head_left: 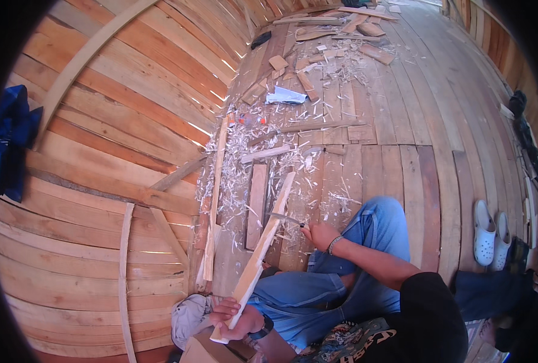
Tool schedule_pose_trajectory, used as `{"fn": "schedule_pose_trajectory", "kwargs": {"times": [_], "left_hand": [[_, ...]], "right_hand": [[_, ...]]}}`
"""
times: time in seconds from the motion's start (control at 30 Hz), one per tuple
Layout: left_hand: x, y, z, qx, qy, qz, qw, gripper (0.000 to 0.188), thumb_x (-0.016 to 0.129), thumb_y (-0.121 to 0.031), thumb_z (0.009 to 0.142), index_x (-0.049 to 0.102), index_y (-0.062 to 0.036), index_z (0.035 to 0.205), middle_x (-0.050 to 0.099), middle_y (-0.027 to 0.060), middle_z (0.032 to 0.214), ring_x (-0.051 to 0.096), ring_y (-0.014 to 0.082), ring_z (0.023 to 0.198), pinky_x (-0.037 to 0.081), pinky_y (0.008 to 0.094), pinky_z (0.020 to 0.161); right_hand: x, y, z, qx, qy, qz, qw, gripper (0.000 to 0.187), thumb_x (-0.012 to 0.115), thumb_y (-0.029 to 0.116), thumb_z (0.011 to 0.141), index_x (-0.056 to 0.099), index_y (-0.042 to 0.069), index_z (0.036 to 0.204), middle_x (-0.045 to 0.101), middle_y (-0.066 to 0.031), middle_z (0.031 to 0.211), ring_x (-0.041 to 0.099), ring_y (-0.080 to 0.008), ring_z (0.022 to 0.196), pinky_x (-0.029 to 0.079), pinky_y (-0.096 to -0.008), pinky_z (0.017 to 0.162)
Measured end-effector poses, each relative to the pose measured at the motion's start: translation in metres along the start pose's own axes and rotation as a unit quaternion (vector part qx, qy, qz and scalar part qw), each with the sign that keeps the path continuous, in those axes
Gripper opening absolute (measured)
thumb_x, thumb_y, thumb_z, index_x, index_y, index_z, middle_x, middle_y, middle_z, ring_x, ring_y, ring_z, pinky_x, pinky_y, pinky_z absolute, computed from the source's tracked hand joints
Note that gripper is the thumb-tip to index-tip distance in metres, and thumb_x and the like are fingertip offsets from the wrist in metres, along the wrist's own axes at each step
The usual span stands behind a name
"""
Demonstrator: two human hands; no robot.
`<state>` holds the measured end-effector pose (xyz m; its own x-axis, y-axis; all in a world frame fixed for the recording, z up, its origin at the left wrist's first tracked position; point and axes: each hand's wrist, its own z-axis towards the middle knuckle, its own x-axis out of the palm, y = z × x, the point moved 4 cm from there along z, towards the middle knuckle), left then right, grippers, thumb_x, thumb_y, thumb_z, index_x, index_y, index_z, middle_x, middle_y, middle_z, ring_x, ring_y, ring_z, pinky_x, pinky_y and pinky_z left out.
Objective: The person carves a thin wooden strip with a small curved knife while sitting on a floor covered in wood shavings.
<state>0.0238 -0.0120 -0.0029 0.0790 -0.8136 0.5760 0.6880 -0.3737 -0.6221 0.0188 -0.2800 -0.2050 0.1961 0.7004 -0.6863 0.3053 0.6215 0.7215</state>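
Observation:
A long, pale strip of wood (254, 266) slants up and away in front of me, its surface roughly whittled. Near its lower end my left hand (237, 319) grips it, the fingers wrapped round the edge. My right hand (321, 235) is closed round the handle of a knife (286, 218). The knife's blade lies across the upper part of the strip, touching it or nearly so. Most of the handle is hidden in my fist. Beneath the strip, a flat wooden board (257, 202) lies on the floor.
Curled shavings (236, 157) cover the plank floor ahead. Beside the left wall lies a long wooden batten (216, 199). Offcuts (375, 54) and a white sheet (286, 95) lie farther off. White clogs (484, 233) stand at right; a grey cap (190, 320) sits near my left hand.

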Motion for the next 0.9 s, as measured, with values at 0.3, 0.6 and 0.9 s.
{"fn": "schedule_pose_trajectory", "kwargs": {"times": [0.3, 0.6, 0.9], "left_hand": [[0.007, -0.008, 0.003, -0.033, -0.019, -0.004, 0.999, 0.029, 0.046, -0.032, 0.077, 0.031, -0.0128, 0.062, 0.03, 0.0002, 0.051, 0.034, 0.0124, 0.044, 0.031, 0.028, 0.053], [0.001, -0.012, -0.001, -0.009, 0.013, -0.027, 1.0, 0.028, 0.047, -0.03, 0.077, 0.03, -0.0129, 0.064, 0.031, 0.0006, 0.051, 0.035, 0.0125, 0.044, 0.031, 0.0287, 0.053], [0.006, -0.012, -0.002, -0.008, 0.021, -0.005, 1.0, 0.027, 0.045, -0.031, 0.079, 0.031, -0.0129, 0.065, 0.031, 0.0001, 0.051, 0.034, 0.0124, 0.044, 0.031, 0.0284, 0.052]], "right_hand": [[-0.022, 0.054, -0.021, -0.062, 0.006, 0.018, 0.998, 0.042, 0.048, 0.042, 0.094, 0.051, 0.001, 0.09, 0.061, -0.0248, 0.066, 0.062, -0.044, 0.067, 0.049, -0.0536, 0.061], [-0.029, 0.071, -0.037, -0.106, 0.0, 0.025, 0.994, 0.044, 0.046, 0.044, 0.095, 0.053, 0.0, 0.091, 0.062, -0.0248, 0.07, 0.063, -0.0449, 0.068, 0.05, -0.0528, 0.062], [-0.021, 0.045, -0.032, -0.06, 0.005, 0.033, 0.998, 0.045, 0.045, 0.043, 0.096, 0.055, -0.001, 0.09, 0.062, -0.0274, 0.072, 0.063, -0.0449, 0.071, 0.05, -0.0541, 0.064]]}}
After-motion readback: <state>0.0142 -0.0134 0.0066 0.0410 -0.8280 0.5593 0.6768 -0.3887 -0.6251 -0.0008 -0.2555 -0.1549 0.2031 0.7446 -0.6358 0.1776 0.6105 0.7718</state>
